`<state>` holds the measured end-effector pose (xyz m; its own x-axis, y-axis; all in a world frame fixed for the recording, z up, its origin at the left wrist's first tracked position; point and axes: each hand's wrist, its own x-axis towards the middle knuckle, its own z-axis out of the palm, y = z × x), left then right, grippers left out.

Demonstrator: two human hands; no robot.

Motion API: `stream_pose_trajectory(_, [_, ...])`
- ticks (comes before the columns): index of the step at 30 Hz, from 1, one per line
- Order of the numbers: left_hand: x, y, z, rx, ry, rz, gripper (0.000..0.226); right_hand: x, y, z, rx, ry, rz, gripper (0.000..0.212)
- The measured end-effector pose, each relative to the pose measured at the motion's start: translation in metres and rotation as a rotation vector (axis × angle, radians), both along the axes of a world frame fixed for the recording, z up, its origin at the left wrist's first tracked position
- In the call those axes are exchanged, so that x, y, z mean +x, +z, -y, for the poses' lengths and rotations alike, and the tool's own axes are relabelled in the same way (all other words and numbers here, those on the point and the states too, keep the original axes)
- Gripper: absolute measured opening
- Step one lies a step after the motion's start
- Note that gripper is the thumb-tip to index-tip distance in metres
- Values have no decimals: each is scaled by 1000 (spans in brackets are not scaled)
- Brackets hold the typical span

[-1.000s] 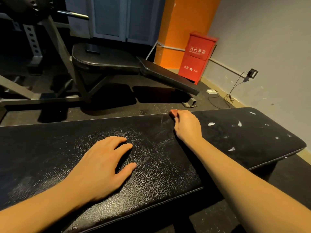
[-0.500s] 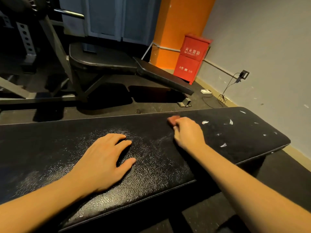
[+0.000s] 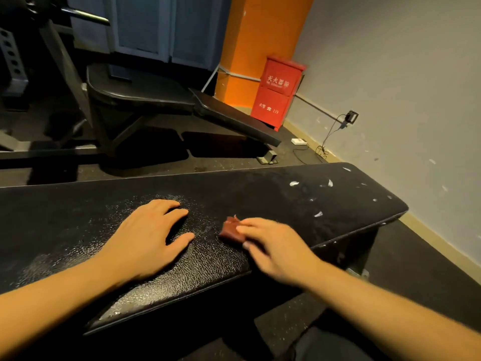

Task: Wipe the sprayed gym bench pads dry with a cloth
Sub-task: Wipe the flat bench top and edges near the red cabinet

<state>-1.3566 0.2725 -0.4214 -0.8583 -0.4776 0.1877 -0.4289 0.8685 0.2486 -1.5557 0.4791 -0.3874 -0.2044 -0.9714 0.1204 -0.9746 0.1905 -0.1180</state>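
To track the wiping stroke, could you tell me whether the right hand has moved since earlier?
Yes. The right hand, with the reddish cloth, moved from the far edge of the bench pad toward its near edge.

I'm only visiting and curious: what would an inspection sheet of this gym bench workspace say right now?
Surface: black bench pad, textured, with glistening patches in the middle that look wet.
Job's things: small reddish-brown cloth on the pad, at the right hand's fingertips.
Clutter: white flecks on the pad's right end.
Grippers (hands): left hand flat on the pad, fingers spread; right hand holds the cloth, blurred.
Cables: thin cable hangs from a wall plug to the floor, near a white adapter.
Surroundings: second bench, red fire box, orange pillar.
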Motion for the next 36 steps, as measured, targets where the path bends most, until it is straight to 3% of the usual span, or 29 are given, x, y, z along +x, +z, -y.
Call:
stream_pose_trajectory(4, [1, 2, -3, 4, -1, 10, 84, -70, 22, -16, 56, -472, -104, 22])
stream_pose_trajectory(5, [1, 2, -3, -4, 1, 14, 81, -68, 19, -19, 71, -477, -144, 21])
stream_pose_trajectory(7, [0, 5, -4, -11, 6, 19, 80, -34, 14, -19, 73, -273, -169, 25])
stream_pose_trajectory(9, [0, 5, -5, -6, 5, 10, 83, -2, 9, -28, 102, -29, -68, 29])
stream_pose_trajectory(11, [0, 6, -4, 3, -3, 10, 87, -10, 15, -36, 97, 71, -34, 34])
stream_pose_trajectory(18, [0, 4, -5, -5, -2, -6, 85, -57, 15, -46, 104, -495, -212, 30])
stream_pose_trajectory(24, [-2, 7, -3, -22, -21, -14, 84, -4, 18, -33, 41, -216, 27, 37])
stream_pose_trajectory(27, [-7, 15, -2, -93, -47, 52, 82, -7, 16, -31, 5, -364, 174, 41])
stream_pose_trajectory(29, [-18, 23, -4, -94, -53, 45, 74, -15, 18, -29, -4, -518, 385, 53])
stream_pose_trajectory(31, [-37, 29, -14, -55, -77, 4, 65, -18, 19, -25, 36, -594, 550, 52])
stream_pose_trajectory(36, [-96, 24, -41, -23, -202, -35, 51, -8, 14, -14, -16, -528, 494, 41])
